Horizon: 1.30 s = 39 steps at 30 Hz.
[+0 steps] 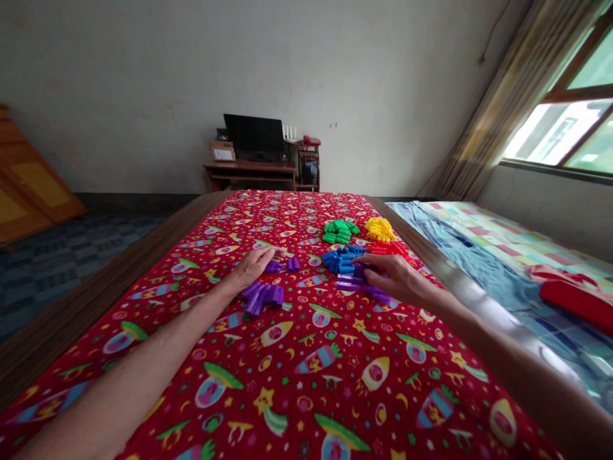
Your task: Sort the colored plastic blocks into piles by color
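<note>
Hands rest on a red rocket-print cloth (306, 358). Left hand (253, 265) lies flat with its fingers extended, holding nothing, fingertips touching loose purple blocks (282, 266). A purple pile (262, 297) sits just beside its wrist. Right hand (395, 279) curls over a purple stack (348, 282); whether it grips cannot be told. Blue pile (341, 258), green pile (340, 231) and yellow pile (380, 228) lie beyond.

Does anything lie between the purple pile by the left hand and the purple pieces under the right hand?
Nothing visible does. Only patterned cloth separates the purple pile beside the left hand from the purple pieces under the right hand. The blue pile sits farther back, off that line.
</note>
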Motion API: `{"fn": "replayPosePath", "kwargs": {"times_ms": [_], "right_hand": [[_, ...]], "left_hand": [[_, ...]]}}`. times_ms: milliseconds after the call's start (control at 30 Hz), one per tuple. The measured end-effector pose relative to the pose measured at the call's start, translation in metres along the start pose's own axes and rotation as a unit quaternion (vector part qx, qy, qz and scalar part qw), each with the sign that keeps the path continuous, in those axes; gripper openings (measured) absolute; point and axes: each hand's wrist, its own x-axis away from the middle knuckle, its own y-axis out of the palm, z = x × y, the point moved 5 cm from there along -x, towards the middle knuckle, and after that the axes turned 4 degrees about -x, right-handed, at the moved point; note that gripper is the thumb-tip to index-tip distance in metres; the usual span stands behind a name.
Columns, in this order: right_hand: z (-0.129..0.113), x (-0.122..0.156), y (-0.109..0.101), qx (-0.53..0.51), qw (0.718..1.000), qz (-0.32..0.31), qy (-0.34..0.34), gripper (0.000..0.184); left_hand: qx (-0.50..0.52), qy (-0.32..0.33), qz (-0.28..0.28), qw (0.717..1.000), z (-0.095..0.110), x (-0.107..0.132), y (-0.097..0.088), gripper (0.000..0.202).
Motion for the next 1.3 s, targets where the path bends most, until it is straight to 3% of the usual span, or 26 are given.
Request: {"fn": "replayPosePath", "kwargs": {"times_ms": [100, 167, 233, 300, 400, 533, 733, 867, 1000, 1067, 1167, 1300], "right_hand": [[0.008, 0.009, 0.003, -0.023, 0.999, -0.009, 0.025, 0.032], [0.007, 0.011, 0.015, -0.017, 1.000, -0.006, 0.020, 0.031], [0.002, 0.010, 0.029, -0.008, 1.000, 0.011, 0.010, 0.031], [-0.004, 0.009, 0.042, -0.005, 1.000, 0.031, -0.002, 0.030], [-0.014, 0.010, 0.051, -0.011, 0.997, 0.052, -0.047, 0.030], [-0.019, 0.015, 0.040, 0.045, 0.995, 0.029, -0.086, 0.025], [0.011, 0.045, 0.000, 0.133, 0.990, -0.026, -0.026, 0.030], [0.042, 0.070, -0.006, 0.259, 0.966, -0.015, 0.019, 0.033], [0.055, 0.080, -0.007, 0.304, 0.952, 0.015, 0.028, 0.028], [0.049, 0.077, -0.010, 0.301, 0.953, 0.036, 0.024, 0.027], [0.022, 0.066, -0.009, 0.236, 0.970, 0.052, -0.018, 0.027], [-0.026, 0.052, 0.018, 0.114, 0.986, 0.037, -0.118, 0.026]], "left_hand": [[-0.067, 0.017, 0.037, 0.997, 0.020, 0.002, -0.005, 0.052], [-0.133, 0.054, 0.041, 0.989, 0.045, 0.004, -0.001, 0.048], [-0.175, 0.105, -0.001, 0.979, 0.075, 0.009, 0.015, 0.047], [-0.193, 0.134, -0.080, 0.969, 0.101, 0.018, 0.040, 0.046], [-0.230, 0.137, -0.185, 0.945, 0.120, 0.037, 0.076, 0.040], [-0.283, 0.121, -0.190, 0.932, 0.120, 0.049, 0.088, 0.030], [-0.299, 0.099, -0.188, 0.930, 0.116, 0.040, 0.077, 0.019], [-0.290, 0.098, -0.193, 0.932, 0.122, 0.041, 0.080, 0.019], [-0.263, 0.092, -0.231, 0.932, 0.131, 0.047, 0.087, 0.017], [-0.250, 0.078, -0.245, 0.933, 0.133, 0.050, 0.090, 0.020], [-0.209, 0.061, -0.244, 0.945, 0.132, 0.056, 0.096, 0.034], [-0.150, 0.047, -0.229, 0.961, 0.128, 0.066, 0.109, 0.040]]}}
